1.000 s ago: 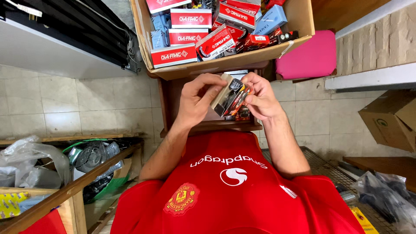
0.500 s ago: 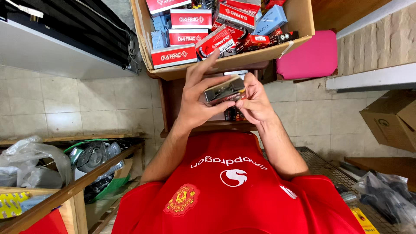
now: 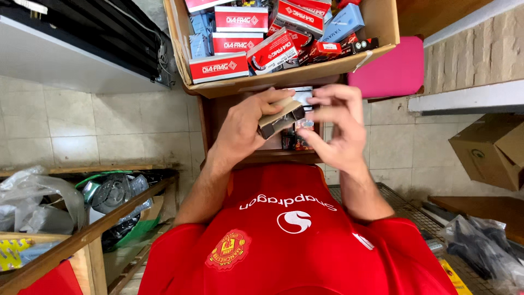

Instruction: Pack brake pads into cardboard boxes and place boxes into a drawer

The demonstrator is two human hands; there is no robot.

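My left hand (image 3: 243, 131) grips a small tan cardboard box (image 3: 279, 116) by its side, its dark open end turned toward my right hand. My right hand (image 3: 339, 128) is just to the right of that end, fingers spread and thumb close to the box, with nothing clearly held. A small wrapped part (image 3: 303, 127) shows below the box, between the two hands. Both hands hover over a dark wooden stand (image 3: 262, 158), in front of my red shirt (image 3: 289, 240).
A large cardboard carton (image 3: 305, 74) holding several red-and-white boxes and a blue one sits just beyond the hands. A pink stool (image 3: 393, 71) is to its right, a brown cardboard box (image 3: 491, 147) far right, wooden shelves with plastic bags (image 3: 38, 202) at left.
The small box has turned in my left hand so its open end faces right. My right hand has let go of it and opened its fingers beside it.
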